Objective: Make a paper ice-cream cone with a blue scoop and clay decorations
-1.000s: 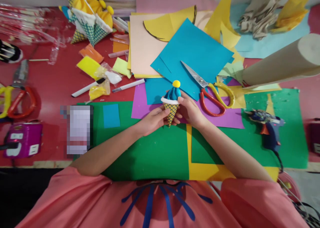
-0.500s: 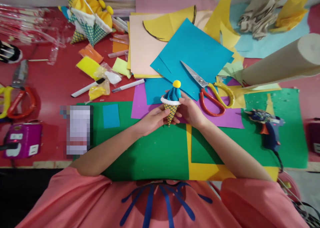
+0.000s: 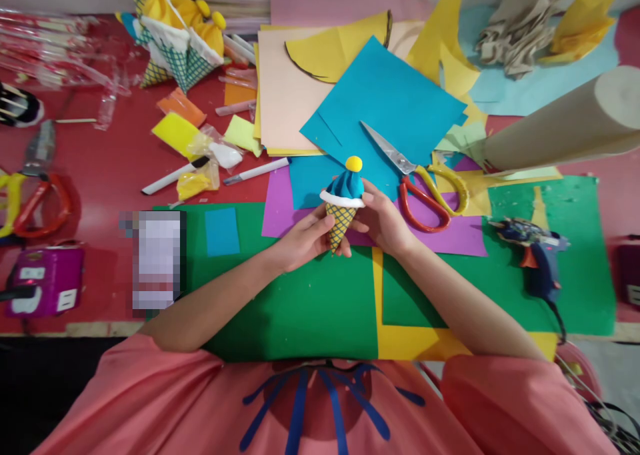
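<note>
Between my hands is a craft ice cream cone [image 3: 342,208], with a yellow cone crosshatched in dark lines, a white rim, a blue swirled top and a yellow ball at its tip. It is held a little tilted above the green and purple sheets. My left hand [image 3: 307,240] grips the cone's left side, thumb on the front. My right hand [image 3: 387,222] holds the rim from the right, with some fingers behind the cone. Right of the hands, scissors [image 3: 413,175] with red and yellow handles lie on blue and purple paper.
A glue gun [image 3: 540,262] lies on the green sheet [image 3: 310,315] at right. More craft cones [image 3: 185,42] lie at back left. A large paper roll [image 3: 560,125] is at right. Other scissors [image 3: 43,188] and a purple power block [image 3: 45,278] are at far left.
The ice cream cone has turned and tilted slightly in my hands, its tip shifting a little left. Both hands keep hold of it, and the things on the table have not moved.
</note>
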A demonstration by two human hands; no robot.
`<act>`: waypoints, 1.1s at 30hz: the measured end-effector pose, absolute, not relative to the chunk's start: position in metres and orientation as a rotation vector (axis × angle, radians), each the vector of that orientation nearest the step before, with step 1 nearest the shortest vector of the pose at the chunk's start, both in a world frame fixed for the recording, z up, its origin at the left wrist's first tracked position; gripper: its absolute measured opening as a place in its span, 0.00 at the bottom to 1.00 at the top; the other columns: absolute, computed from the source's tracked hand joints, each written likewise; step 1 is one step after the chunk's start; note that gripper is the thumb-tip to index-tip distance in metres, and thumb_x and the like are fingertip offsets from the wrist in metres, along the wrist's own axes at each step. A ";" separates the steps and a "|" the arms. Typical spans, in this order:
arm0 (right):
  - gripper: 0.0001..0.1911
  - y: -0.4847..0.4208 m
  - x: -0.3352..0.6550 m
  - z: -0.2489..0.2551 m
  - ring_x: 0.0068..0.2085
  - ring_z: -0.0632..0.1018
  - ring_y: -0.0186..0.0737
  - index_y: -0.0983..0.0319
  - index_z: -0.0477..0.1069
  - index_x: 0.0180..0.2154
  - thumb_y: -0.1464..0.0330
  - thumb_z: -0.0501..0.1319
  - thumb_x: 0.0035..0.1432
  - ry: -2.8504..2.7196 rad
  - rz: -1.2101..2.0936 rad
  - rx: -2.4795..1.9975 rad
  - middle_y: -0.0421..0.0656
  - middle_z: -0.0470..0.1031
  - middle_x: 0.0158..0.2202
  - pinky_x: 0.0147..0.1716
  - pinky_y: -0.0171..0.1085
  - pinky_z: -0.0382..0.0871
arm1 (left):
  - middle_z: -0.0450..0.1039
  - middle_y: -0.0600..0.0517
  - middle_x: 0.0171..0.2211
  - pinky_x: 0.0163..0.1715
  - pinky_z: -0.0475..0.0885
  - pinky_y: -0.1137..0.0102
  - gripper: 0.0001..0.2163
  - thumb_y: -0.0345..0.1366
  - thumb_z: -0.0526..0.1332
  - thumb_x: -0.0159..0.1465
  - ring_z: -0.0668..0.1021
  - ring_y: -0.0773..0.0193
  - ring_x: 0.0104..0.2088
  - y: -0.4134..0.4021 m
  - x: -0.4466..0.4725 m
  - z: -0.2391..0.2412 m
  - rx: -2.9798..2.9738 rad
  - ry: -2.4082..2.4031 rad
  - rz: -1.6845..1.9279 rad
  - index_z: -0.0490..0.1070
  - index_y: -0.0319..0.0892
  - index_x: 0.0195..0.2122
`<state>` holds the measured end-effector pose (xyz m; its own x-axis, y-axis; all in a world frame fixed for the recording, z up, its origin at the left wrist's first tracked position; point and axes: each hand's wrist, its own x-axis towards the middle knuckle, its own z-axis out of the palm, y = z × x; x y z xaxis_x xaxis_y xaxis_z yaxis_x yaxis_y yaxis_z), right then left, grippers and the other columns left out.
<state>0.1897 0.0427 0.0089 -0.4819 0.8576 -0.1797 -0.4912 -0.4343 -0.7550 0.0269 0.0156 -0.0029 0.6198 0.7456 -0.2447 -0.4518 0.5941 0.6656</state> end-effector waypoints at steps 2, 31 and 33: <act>0.11 0.042 0.191 0.007 0.18 0.59 0.24 0.60 0.63 0.36 0.61 0.61 0.55 -0.818 1.974 -0.713 0.34 0.64 0.27 0.14 0.27 0.58 | 0.80 0.45 0.41 0.27 0.73 0.74 0.21 0.48 0.65 0.61 0.81 0.66 0.28 0.016 0.027 -0.004 0.576 0.542 0.725 0.68 0.41 0.49; 0.13 0.039 0.188 0.002 0.22 0.60 0.29 0.57 0.68 0.39 0.56 0.61 0.57 -0.841 1.903 -0.817 0.38 0.68 0.29 0.15 0.30 0.55 | 0.81 0.46 0.40 0.25 0.71 0.73 0.16 0.48 0.57 0.67 0.76 0.70 0.21 0.018 0.026 -0.004 0.479 0.545 0.674 0.71 0.41 0.47; 0.16 0.040 0.191 0.000 0.23 0.61 0.30 0.57 0.67 0.41 0.55 0.63 0.56 -0.838 1.908 -0.848 0.38 0.66 0.29 0.14 0.29 0.52 | 0.81 0.46 0.40 0.30 0.73 0.71 0.17 0.48 0.58 0.66 0.80 0.66 0.26 0.019 0.027 -0.007 0.452 0.550 0.653 0.71 0.41 0.47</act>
